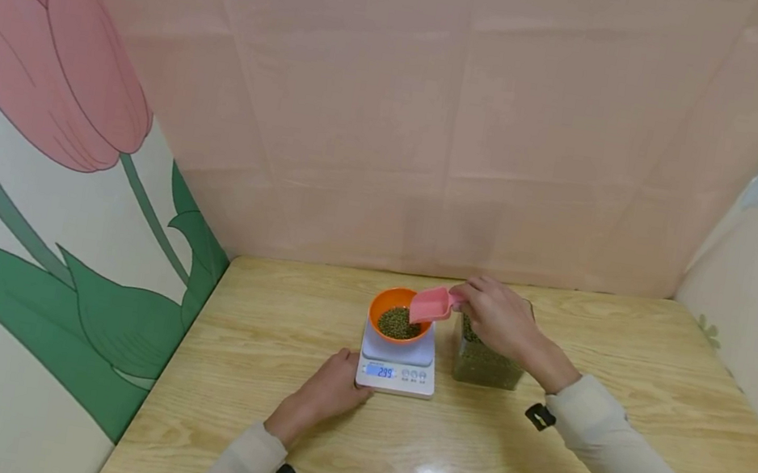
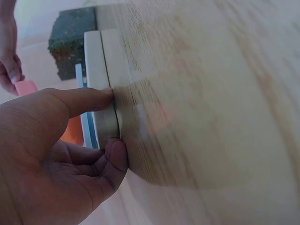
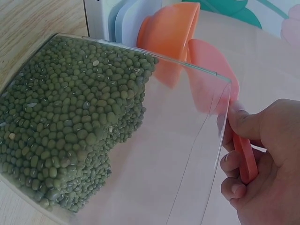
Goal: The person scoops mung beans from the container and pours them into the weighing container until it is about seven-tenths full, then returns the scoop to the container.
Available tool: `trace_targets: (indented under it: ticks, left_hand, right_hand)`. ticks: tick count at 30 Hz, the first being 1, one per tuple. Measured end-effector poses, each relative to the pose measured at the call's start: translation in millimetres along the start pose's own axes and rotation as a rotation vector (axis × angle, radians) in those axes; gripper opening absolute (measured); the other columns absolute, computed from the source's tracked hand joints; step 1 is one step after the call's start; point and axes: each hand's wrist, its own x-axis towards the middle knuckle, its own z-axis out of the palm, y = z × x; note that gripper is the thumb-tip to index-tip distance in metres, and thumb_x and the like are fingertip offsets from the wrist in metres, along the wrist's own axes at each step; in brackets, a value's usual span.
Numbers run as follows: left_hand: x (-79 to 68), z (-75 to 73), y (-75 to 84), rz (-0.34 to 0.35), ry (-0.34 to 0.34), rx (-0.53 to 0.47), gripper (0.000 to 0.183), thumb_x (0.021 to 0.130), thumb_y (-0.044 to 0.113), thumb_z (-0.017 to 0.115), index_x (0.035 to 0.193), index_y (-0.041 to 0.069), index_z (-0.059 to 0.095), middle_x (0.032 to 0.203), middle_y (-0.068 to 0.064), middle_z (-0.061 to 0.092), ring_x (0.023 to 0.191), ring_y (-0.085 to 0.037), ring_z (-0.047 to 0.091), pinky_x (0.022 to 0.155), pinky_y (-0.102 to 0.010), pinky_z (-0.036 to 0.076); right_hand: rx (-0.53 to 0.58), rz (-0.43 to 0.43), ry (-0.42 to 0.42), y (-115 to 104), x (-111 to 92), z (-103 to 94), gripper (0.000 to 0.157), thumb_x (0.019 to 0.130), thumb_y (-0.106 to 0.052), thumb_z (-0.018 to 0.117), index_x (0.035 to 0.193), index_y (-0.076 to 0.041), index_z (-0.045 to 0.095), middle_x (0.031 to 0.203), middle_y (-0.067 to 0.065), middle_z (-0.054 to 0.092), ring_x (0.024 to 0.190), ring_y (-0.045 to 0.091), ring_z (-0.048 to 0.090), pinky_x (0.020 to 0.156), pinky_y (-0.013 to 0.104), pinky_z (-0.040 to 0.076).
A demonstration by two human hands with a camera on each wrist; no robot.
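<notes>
A white kitchen scale (image 1: 393,387) stands on the table with its display lit, the digits looking like 299. On its platform sits an orange bowl (image 1: 373,319) holding green mung beans (image 1: 398,324). My left hand (image 1: 330,389) grips the scale's front left corner, thumb and fingers around the edge in the left wrist view. Over the bowl's right rim, my right hand (image 1: 495,315) holds a pink scoop (image 1: 430,307) by its handle, tilted toward the bowl. In the right wrist view the fingers wrap the scoop handle (image 3: 247,161). The scoop's inside is hard to make out.
Right of the scale, partly under my right forearm, stands a clear box (image 1: 487,371) of mung beans (image 3: 70,112). A pink sheet (image 1: 369,104) rises behind the wooden table (image 1: 278,320). Flower-printed panels (image 1: 45,56) flank both sides.
</notes>
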Motion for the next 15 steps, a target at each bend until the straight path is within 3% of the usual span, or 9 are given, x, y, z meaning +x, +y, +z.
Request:
trace_targets:
  ticks: [15]
  left_hand:
    - [-0.7,-0.7,0.9,-0.026,-0.009,-0.003,0.053,0.101,0.022,0.075,0.15,0.012,0.06,0.137,-0.009,0.07,0.117,-0.022,0.06,0.105,-0.044,0.054]
  right_hand:
    - [0.023,0.007,0.005,1.4,-2.3,-6.5,0.023,0.1,-0.008,0.073,0.122,-0.001,0.075,0.117,0.015,0.075,0.107,0.034,0.069,0.089,0.052,0.06]
